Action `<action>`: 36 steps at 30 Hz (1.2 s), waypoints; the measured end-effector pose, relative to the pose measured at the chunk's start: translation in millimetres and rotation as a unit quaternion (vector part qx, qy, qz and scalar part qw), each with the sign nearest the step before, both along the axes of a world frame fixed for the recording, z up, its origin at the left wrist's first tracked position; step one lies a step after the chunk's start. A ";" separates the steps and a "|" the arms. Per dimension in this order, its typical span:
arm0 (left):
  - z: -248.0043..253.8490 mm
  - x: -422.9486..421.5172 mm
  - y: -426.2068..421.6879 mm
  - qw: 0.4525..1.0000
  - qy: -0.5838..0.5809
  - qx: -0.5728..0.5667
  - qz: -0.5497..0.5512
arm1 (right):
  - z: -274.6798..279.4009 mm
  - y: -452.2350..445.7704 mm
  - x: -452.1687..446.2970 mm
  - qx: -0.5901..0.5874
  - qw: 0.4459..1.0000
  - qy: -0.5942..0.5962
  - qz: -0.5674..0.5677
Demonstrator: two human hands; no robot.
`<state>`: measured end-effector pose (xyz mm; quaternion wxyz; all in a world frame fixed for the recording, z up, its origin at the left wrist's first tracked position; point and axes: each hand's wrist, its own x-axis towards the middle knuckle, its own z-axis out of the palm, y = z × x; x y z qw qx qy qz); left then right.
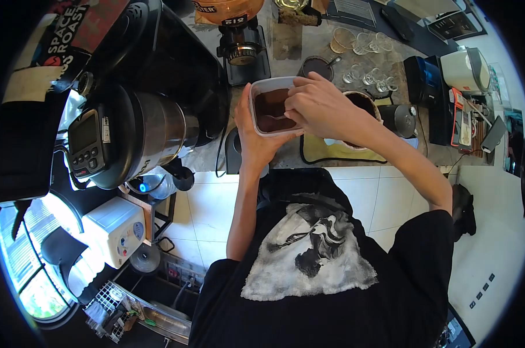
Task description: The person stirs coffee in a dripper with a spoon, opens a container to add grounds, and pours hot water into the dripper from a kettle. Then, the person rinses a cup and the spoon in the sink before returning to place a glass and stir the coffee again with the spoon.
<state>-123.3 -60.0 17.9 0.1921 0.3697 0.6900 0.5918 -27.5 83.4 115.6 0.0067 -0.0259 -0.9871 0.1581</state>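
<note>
My left hand (255, 142) is wrapped around the side and underside of a clear rectangular plastic tub (252, 110), tilted a little toward me. Brown powder (272, 102) that looks like ground coffee or cocoa lies inside it. Over the tub's right side, my right hand (317, 107) has its fingers closed on what seems to be a spoon, its bowl down in the powder; the hand covers most of its handle. Just beyond sits a dark cup (317, 68) with a spoon in it. A round container (362, 104) of dark contents is partly hidden behind my right forearm.
At left stands a large black grinder (141, 127) with a display. An orange-topped grinder (239, 49) is at the back. Several small glasses (369, 75) stand right of it, near a black canister (398, 120). A yellow mat (326, 152) lies along the counter's front edge.
</note>
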 end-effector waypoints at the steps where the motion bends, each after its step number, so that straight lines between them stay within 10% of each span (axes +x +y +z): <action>1: -2.0 0.5 0.1 0.999 -0.046 0.010 -0.007 | 4.3 0.7 3.8 -0.033 0.999 -0.004 -0.036; 23: 2.8 -0.2 -1.1 1.000 0.011 0.016 -0.015 | 15.4 33.6 57.2 -0.402 0.870 -0.020 -0.285; 36: 15.4 4.2 1.4 0.999 -0.004 0.030 -0.038 | 58.4 29.0 155.1 -0.217 0.887 0.057 -0.403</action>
